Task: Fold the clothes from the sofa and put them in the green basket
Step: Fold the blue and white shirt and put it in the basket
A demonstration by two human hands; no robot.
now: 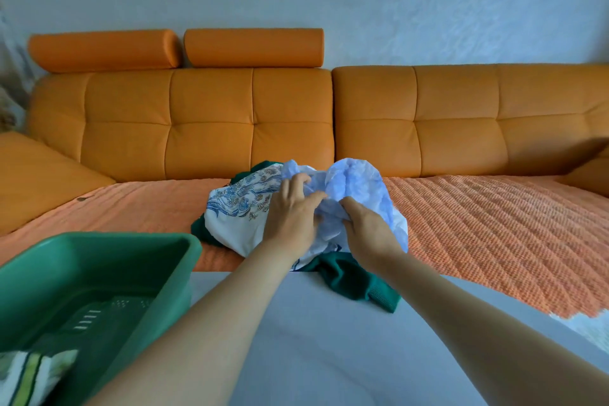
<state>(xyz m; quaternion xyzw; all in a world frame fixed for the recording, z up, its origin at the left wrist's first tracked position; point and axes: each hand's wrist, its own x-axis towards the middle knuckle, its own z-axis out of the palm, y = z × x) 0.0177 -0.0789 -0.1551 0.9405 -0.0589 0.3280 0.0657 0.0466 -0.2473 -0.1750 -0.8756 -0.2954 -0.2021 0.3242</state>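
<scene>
Two bare forearms reach from the bottom edge up to the middle of the frame, over a pale grey flat surface (313, 349). At lower left stands one green plastic basket (99, 242), and in its bottom corner lies one folded white cloth with green and yellow stripes (29, 376).

The left hand (290, 212) sits at centre, its fingers curled and bunched into a crumpled light blue garment (357, 186), thumb pointing right along the cloth. The right hand (369, 234), just right of it, grips the same blue garment from below; its fingers are folded into the fabric, so how far they close cannot be told.

Three garments make up the pile on the seat at centre:
- the light blue one, on top
- a white garment with blue and brown print (235, 208), to its left
- a dark green knitted garment (356, 282), underneath, spilling onto the grey surface

They lie on an orange woven seat cover (478, 224) of the orange leather sofa (211, 122). Two orange cylindrical headrests (105, 49) top its back at upper left.
</scene>
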